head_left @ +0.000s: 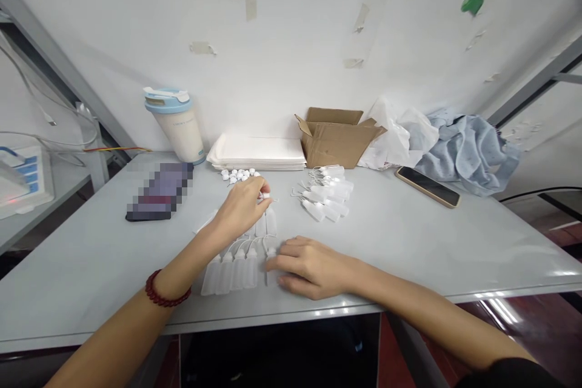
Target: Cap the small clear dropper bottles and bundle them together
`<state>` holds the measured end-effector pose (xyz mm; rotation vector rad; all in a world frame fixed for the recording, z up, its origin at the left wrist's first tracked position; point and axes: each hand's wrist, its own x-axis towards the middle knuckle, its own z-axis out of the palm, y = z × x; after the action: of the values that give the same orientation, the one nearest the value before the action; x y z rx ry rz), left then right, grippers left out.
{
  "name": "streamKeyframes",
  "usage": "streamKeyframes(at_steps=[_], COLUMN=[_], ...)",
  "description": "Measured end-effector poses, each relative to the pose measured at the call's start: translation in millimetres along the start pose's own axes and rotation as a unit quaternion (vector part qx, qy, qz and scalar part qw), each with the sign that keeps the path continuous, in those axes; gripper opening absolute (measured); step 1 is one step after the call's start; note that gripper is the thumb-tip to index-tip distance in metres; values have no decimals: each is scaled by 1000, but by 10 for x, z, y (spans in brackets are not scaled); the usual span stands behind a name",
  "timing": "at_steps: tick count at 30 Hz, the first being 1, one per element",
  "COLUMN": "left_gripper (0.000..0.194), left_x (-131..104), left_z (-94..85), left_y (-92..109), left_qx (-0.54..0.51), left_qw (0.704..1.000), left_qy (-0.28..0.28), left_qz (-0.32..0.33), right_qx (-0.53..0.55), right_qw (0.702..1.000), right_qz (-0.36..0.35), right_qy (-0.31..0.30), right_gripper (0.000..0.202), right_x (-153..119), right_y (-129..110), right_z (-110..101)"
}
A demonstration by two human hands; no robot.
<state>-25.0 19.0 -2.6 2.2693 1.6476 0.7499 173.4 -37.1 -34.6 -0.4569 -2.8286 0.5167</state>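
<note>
My left hand is closed in a pinch on a small white cap, above the middle of the table. Just behind it lies a pile of small white caps. My right hand rests low over the table with its fingers curled on a small translucent plastic bottle, which they partly cover. To the left of that bottle, a row of similar bottles lies flat, with thin white strings or tubes at their necks. More bottles lie beyond, partly hidden by my left hand.
A heap of bottles lies right of centre. Along the wall stand a tumbler, a stack of white envelopes or sheets, a cardboard box, a plastic bag and blue cloth. Phones lie left and right.
</note>
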Motion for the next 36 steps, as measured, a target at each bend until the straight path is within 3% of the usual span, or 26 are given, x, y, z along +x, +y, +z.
streamKeyframes(at_steps=[10, 15, 18, 22, 26, 30, 36], left_gripper=[12, 22, 30, 33, 28, 23, 26], left_x=[-16, -31, -40, -56, -76, -91, -89], left_z=[-6, -60, -112, -143, -133, -123, -89], left_y=[18, 90, 124, 148, 197, 255, 238], left_qx=[-46, -160, -233, -299, -333, -352, -411], left_qw=[999, 987, 970, 947, 927, 915, 894], left_qy=[-3, 13, -14, -87, -147, -162, -115], left_qz=[6, -21, -62, -82, -90, -110, -137], right_qx=[25, 73, 75, 77, 152, 277, 439], right_qw=[999, 993, 984, 963, 936, 904, 848], right_qz=[45, 82, 121, 162, 180, 199, 195], right_qy=[-3, 50, 108, 201, 261, 256, 223], right_gripper=[29, 26, 25, 18, 10, 9, 15], right_x=[-62, -101, -121, -145, -151, -149, -146], right_y=[47, 132, 181, 252, 298, 291, 266], right_z=[-91, -167, -229, -260, -258, -278, -315])
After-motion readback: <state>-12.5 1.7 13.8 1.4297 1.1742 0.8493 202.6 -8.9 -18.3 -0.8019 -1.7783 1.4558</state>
